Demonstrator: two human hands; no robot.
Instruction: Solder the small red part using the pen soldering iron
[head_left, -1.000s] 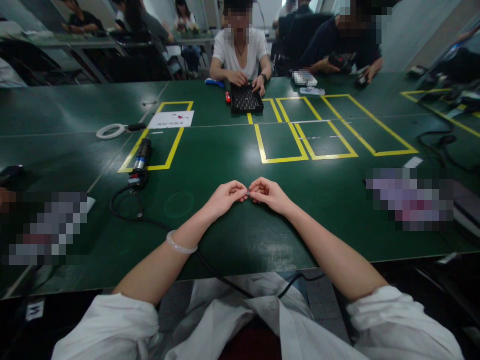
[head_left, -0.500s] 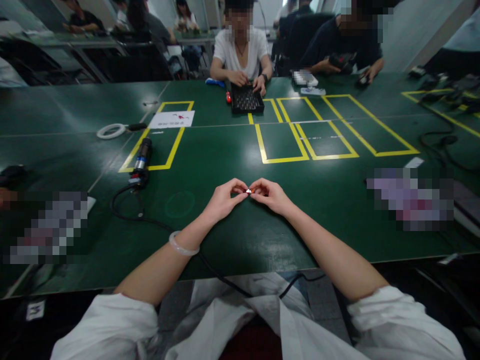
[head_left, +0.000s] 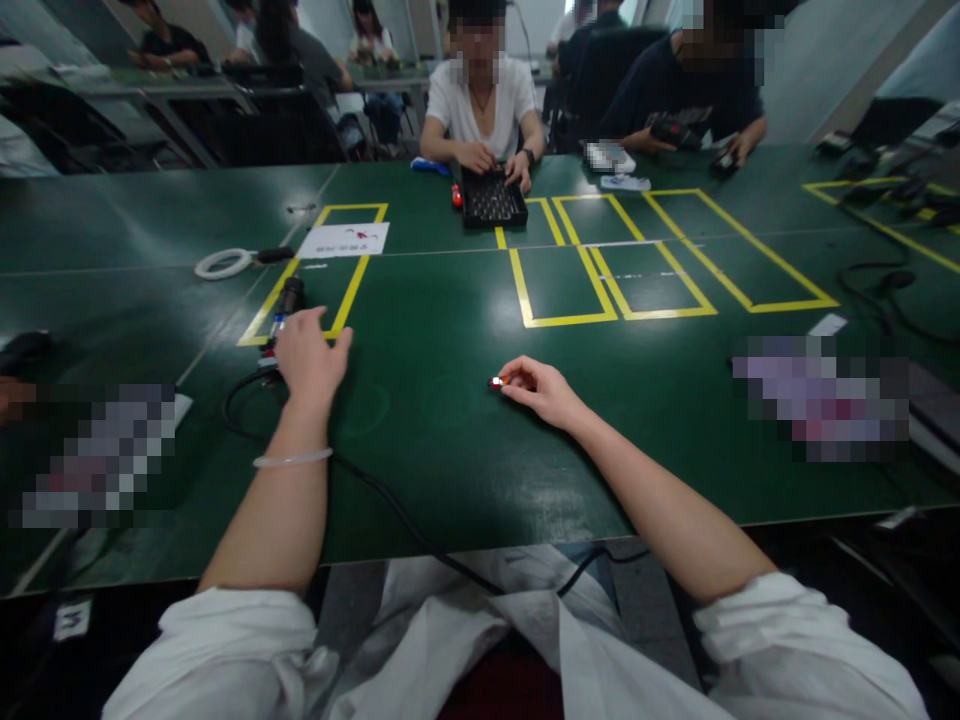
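Nearest, well this side of the black tray (head_left: 496,220), the person's white sleeves (head_left: 247,640) are rolled up, and a black cable (head_left: 390,510) runs over the near edge of the green table (head_left: 435,430). A pale bracelet (head_left: 292,458) circles the left wrist, nearer than the tray and to its left. To either side of the tray, also on the near side, lie two blurred-out items, one far left (head_left: 105,450) and one far right (head_left: 817,395).

Straight this side of the tray, the right hand (head_left: 544,390) pinches a small shiny part (head_left: 496,383) between thumb and fingertips; its exact shape is too small to tell. Left of the tray and nearer, the left hand (head_left: 311,355) is wide, thumb apart from the fingers, over the lower end of a black tool (head_left: 292,295); I cannot tell whether they touch.

Further on, left of the tray, lie a white sheet (head_left: 345,239) and a white coil (head_left: 223,264); yellow tape (head_left: 570,321) marks boxes to its right. Just behind the tray, a person in a white shirt (head_left: 484,110) has both hands at it.
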